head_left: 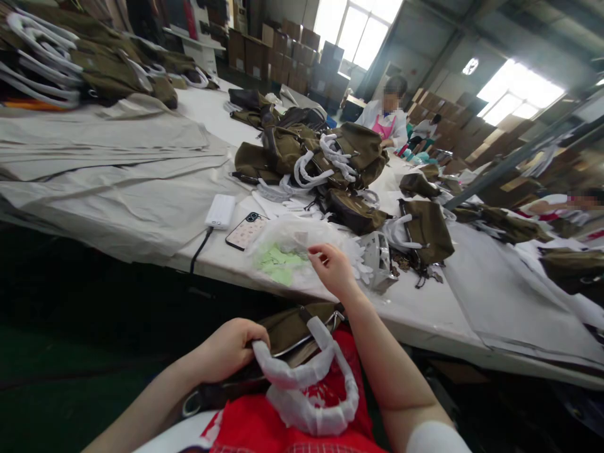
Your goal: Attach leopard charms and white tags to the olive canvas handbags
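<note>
An olive bag (287,330) with white-wrapped handles (325,402) lies on my lap, over a red apron (250,428). My left hand (236,346) is closed on the bag's edge, beside one end of a handle. Above the table's front edge, my right hand (330,267) is raised with its thumb and fingers pinched together; what it holds, if anything, is too small to make out. Just left of its fingertips is a clear plastic bag (311,229) with light green pieces (280,263) in it.
A phone (245,231) and a white power bank (221,211) with a black cable lie left of the plastic bag. Behind are piled olive bags (287,148). A metal box (377,261) stands right. Across the table, a person (387,116) stands.
</note>
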`<action>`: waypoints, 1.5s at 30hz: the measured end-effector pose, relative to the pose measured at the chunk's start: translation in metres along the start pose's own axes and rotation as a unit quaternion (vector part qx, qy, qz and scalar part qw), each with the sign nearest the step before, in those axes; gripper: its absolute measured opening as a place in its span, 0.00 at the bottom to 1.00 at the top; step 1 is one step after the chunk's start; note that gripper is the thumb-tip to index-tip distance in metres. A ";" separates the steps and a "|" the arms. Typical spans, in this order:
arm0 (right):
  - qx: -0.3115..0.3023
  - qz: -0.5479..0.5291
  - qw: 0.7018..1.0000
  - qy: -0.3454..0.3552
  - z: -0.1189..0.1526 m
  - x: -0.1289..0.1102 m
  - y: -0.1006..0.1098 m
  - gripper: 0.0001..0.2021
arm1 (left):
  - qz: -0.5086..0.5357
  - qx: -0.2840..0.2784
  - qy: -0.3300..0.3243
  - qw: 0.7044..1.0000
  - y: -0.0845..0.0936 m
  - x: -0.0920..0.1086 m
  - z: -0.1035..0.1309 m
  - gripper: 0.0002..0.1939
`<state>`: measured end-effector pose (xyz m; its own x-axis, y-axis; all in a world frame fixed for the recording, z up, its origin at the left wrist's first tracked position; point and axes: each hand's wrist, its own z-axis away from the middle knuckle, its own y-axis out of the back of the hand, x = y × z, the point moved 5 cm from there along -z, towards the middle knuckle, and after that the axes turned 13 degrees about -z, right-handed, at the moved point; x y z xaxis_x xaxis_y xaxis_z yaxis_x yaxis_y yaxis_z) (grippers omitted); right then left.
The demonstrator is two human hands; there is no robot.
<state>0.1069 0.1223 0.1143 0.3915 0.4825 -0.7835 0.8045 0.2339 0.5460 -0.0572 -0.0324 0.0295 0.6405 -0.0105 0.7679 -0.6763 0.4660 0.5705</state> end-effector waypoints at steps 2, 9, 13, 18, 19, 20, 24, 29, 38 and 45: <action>-0.071 0.080 0.993 -0.042 -0.024 0.035 -0.029 0.08 | -0.001 0.008 -0.003 1.000 -0.001 0.002 -0.001 0.15; -0.168 0.229 0.947 -0.150 -0.044 0.094 -0.076 0.15 | 0.015 0.036 0.006 0.999 0.000 -0.002 -0.004 0.16; -0.174 0.226 0.945 -0.158 -0.045 0.104 -0.074 0.14 | 0.043 0.032 0.018 0.998 -0.003 -0.006 -0.005 0.16; -0.163 0.228 0.946 -0.165 -0.044 0.106 -0.071 0.11 | 0.069 0.038 0.022 0.997 -0.004 -0.009 -0.009 0.16; -0.161 0.228 0.946 -0.166 -0.044 0.105 -0.071 0.11 | 0.070 0.040 0.021 0.997 -0.004 -0.009 -0.009 0.16; -0.160 0.228 0.946 -0.165 -0.044 0.105 -0.071 0.11 | 0.071 0.042 0.020 0.996 -0.005 -0.009 -0.010 0.16; -0.171 0.220 0.949 -0.148 -0.044 0.102 -0.075 0.09 | 0.066 0.048 0.023 0.996 -0.007 -0.009 -0.009 0.16; -0.181 0.217 0.951 -0.124 -0.044 0.100 -0.077 0.15 | 0.066 0.056 0.026 0.996 -0.008 -0.011 -0.008 0.14; -0.176 0.205 0.963 -0.021 -0.037 0.084 -0.079 0.12 | 0.054 0.070 0.024 0.996 -0.008 -0.010 -0.009 0.15; 0.042 -0.117 0.992 -0.016 -0.027 0.047 -0.013 0.04 | 0.121 0.092 0.042 0.988 -0.001 -0.016 -0.009 0.09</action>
<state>0.1029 0.1646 0.0783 0.2018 0.3959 -0.8959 0.9088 0.2653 0.3219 -0.0636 -0.0248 0.0143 0.4752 0.1581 0.8656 -0.8627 0.2774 0.4229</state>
